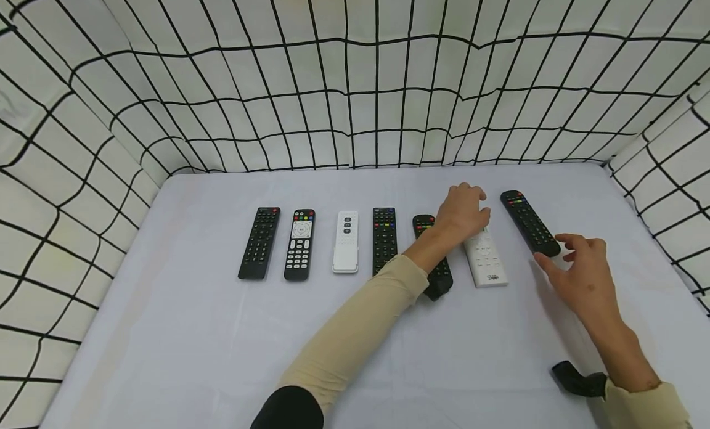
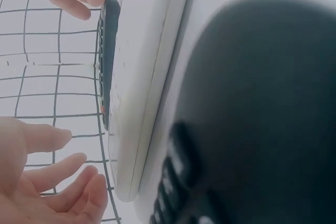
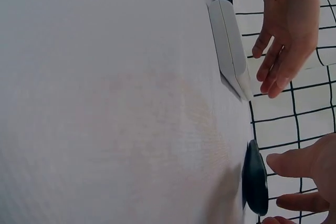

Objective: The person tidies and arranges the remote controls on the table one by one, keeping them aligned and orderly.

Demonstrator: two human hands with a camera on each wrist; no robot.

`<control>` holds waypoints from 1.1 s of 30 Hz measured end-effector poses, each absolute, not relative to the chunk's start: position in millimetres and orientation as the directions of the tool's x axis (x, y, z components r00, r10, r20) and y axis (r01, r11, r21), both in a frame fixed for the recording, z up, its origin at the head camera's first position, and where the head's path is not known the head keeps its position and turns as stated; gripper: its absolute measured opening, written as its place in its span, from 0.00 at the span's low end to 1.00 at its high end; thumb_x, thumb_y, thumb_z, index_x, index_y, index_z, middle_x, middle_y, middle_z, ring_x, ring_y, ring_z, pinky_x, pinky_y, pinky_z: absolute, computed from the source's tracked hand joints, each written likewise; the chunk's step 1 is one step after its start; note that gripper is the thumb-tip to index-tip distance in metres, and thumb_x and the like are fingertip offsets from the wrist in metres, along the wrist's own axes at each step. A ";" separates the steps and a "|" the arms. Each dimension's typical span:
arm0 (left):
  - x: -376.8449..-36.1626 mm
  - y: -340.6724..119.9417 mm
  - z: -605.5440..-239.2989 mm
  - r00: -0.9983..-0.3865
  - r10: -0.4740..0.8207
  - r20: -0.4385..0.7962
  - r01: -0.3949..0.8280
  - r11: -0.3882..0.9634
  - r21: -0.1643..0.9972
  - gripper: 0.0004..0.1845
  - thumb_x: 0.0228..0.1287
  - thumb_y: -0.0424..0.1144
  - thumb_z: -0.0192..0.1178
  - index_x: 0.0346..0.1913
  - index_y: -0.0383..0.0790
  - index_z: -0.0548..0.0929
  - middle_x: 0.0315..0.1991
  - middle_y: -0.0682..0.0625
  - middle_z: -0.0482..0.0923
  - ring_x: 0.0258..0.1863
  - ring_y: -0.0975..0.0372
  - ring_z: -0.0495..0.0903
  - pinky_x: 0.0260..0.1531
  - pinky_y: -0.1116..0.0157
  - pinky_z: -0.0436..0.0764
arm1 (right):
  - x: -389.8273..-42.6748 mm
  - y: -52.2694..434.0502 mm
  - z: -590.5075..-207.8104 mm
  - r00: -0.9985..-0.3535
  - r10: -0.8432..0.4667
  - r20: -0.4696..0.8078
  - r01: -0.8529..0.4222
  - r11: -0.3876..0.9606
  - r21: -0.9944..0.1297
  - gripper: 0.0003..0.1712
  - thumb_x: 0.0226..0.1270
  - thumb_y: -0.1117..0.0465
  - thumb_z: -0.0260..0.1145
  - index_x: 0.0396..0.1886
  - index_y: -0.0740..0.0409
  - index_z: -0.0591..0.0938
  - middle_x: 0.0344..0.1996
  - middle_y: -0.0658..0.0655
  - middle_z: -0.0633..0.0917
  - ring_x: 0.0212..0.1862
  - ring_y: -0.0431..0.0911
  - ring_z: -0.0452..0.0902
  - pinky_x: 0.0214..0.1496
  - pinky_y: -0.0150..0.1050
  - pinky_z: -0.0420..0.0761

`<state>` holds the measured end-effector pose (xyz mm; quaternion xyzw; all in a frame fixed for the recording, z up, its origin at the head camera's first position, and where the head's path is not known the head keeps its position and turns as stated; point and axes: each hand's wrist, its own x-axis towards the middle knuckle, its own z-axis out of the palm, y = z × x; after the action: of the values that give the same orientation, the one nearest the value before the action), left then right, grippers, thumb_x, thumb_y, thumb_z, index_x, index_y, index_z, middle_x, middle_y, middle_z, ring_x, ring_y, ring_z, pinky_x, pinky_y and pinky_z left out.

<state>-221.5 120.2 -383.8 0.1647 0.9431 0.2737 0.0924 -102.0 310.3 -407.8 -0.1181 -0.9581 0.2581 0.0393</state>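
Note:
In the head view my left hand (image 1: 460, 210) hovers over the far end of a white remote control (image 1: 487, 259), partly covering it. In the left wrist view this hand's fingers (image 2: 47, 174) are loosely bent and spread beside the white remote (image 2: 142, 77), holding nothing. My right hand (image 1: 588, 281) is at the near end of a slanted black remote (image 1: 529, 224), thumb and fingers parted on either side. A gap shows between the right thumb (image 3: 289, 164) and that black remote (image 3: 255, 182) in the right wrist view. My left forearm crosses another black remote (image 1: 440, 278).
Left of the forearm, several remotes stand in a row: a black one (image 1: 259, 244), a black one with a silver pad (image 1: 300, 244), a slim white one (image 1: 346, 241) and another black one (image 1: 384, 232). Black wire mesh (image 1: 377, 96) borders the white table (image 1: 194, 349) at back and sides.

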 end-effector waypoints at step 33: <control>-229.8 159.2 -366.8 -0.897 0.378 -0.229 0.264 0.874 0.408 0.23 0.72 0.49 0.63 0.66 0.47 0.81 0.60 0.51 0.78 0.53 0.63 0.77 0.49 0.69 0.82 | -118.7 319.9 -414.5 -0.974 0.218 -0.066 0.220 0.825 -0.521 0.39 0.77 0.55 0.64 0.73 0.78 0.63 0.59 0.80 0.69 0.55 0.70 0.73 0.50 0.62 0.77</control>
<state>-229.8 159.2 -366.8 0.1677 0.9559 0.1867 0.1526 -118.7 319.9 -414.5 -0.1148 -0.9552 0.2728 -0.0020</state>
